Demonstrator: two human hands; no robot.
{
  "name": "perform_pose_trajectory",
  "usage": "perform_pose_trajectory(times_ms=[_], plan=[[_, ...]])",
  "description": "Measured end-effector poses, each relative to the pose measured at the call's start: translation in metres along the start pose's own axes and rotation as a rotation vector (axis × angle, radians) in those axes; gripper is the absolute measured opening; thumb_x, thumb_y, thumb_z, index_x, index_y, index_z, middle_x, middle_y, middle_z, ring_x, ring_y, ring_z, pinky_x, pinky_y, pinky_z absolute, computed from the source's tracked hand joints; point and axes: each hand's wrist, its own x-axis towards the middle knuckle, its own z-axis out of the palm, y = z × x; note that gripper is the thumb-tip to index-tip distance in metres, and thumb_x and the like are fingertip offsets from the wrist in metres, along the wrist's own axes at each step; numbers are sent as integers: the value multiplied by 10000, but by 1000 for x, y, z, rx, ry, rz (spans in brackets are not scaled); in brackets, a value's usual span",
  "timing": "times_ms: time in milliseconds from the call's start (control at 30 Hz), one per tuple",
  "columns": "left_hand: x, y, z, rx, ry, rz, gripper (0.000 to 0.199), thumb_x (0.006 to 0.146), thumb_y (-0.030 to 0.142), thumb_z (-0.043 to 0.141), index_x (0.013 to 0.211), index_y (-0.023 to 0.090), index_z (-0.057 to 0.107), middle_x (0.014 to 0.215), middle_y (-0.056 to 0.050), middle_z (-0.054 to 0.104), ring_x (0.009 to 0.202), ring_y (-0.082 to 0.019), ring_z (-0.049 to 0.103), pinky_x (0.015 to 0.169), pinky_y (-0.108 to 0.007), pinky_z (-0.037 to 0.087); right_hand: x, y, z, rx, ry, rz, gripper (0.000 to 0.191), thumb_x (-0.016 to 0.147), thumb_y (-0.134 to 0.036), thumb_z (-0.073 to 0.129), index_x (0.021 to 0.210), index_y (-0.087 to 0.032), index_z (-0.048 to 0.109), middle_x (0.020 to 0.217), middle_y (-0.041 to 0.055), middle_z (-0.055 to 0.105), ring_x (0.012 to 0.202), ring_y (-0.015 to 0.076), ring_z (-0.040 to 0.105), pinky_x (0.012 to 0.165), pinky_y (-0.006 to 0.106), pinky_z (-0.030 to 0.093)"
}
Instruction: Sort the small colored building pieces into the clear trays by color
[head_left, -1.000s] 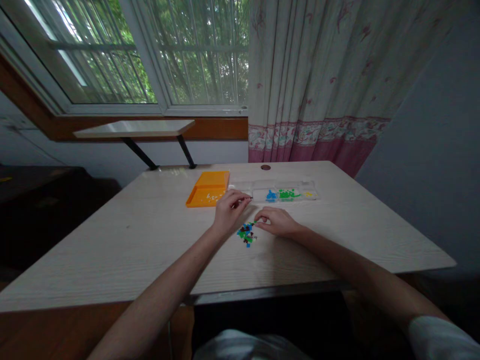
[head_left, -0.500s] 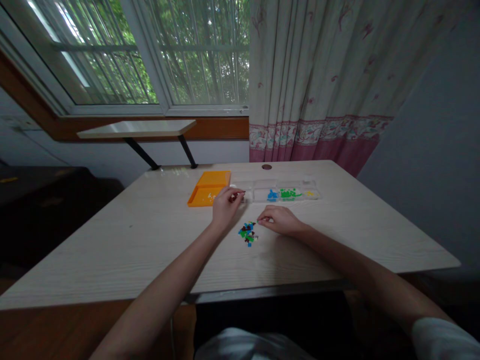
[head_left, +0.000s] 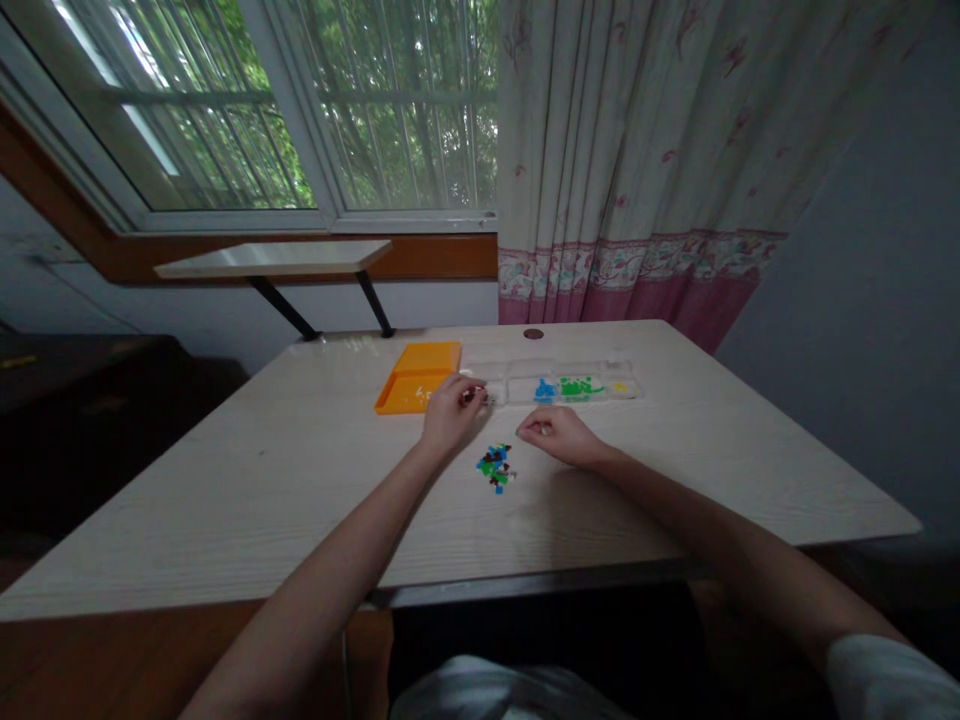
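My left hand (head_left: 452, 408) is over the left end of a clear compartment tray (head_left: 517, 390), its fingers bent together near dark red pieces; whether it holds one is too small to tell. My right hand (head_left: 559, 433) is pinched just above and right of a small mixed pile (head_left: 495, 465) of blue, green and dark pieces; a tiny greenish piece seems to be at its fingertips. The tray's compartments hold blue pieces (head_left: 544, 390), green pieces (head_left: 577, 388) and yellow pieces (head_left: 619, 387). An orange open case (head_left: 420, 358) with a few pale pieces lies left of the tray.
The light wooden table (head_left: 300, 500) has a round dark hole (head_left: 533, 334) at its back edge. A raised white shelf (head_left: 277, 258) on black legs stands at the back left. Behind are a window and a patterned curtain (head_left: 622, 170).
My right hand has moved slightly up, away from the pile. My left hand has lowered a little over the tray; the dark piece seen at its fingertips before no longer shows there.
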Motion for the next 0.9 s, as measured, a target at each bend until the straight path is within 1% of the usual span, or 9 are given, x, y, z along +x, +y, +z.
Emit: perform_pose_trajectory(times_ms=[67,167,200,267,400,500,667,767,900], plan=[[-4,9,0,-28,-119,123,151,790,267,533,869,182,629,824,-39,581,681,-120,531,628,-233,426,3,0,2,167,45,65,242,771,-344,542,787,-139,671,725,42,649,664,131,552,631,244,416],[-10,23,-1,31,-278,266,168,781,296,552,907,204,614,867,-40,578,753,-132,550,669,-237,427,6,-1,2,342,68,108,276,748,-382,556,752,-127,660,733,47,660,672,138,566,650,260,433],[-11,26,-2,61,-315,294,179,785,311,546,917,207,608,877,-41,576,768,-136,555,675,-238,426,7,-1,2,369,66,108,276,740,-387,564,738,-127,658,730,47,661,677,141,569,659,264,436],[-12,31,-3,112,-349,324,188,807,331,515,919,205,598,884,-43,571,781,-141,559,678,-238,425,7,-3,1,395,62,106,270,730,-389,572,719,-131,654,725,45,662,688,146,574,675,272,437],[-12,32,-4,144,-307,322,208,837,343,467,906,188,587,876,-49,565,782,-145,560,675,-238,426,8,-4,0,392,66,122,258,728,-377,571,717,-132,652,728,43,661,707,151,576,695,284,433],[-12,30,-4,117,-266,313,215,833,353,475,894,184,592,866,-50,565,777,-143,557,672,-236,428,8,-5,-1,385,72,126,250,734,-363,565,729,-128,651,739,45,663,715,152,576,707,289,431],[-12,31,-4,63,-249,309,200,837,327,476,897,183,602,859,-49,567,758,-132,553,647,-224,422,5,-8,-2,347,98,87,242,779,-339,524,779,-130,646,776,49,661,725,143,574,709,277,430],[-12,32,-4,19,-223,285,195,828,330,498,885,179,607,846,-47,568,734,-126,544,631,-221,416,3,-9,-4,205,152,20,223,801,-312,508,825,-139,647,738,41,641,676,129,554,659,253,422],[-12,30,-3,-25,-214,282,190,823,324,515,868,169,615,823,-44,571,747,-126,538,651,-223,415,0,-8,-6,-41,197,-148,160,786,-268,545,844,-161,648,697,29,605,643,121,525,631,236,402]])
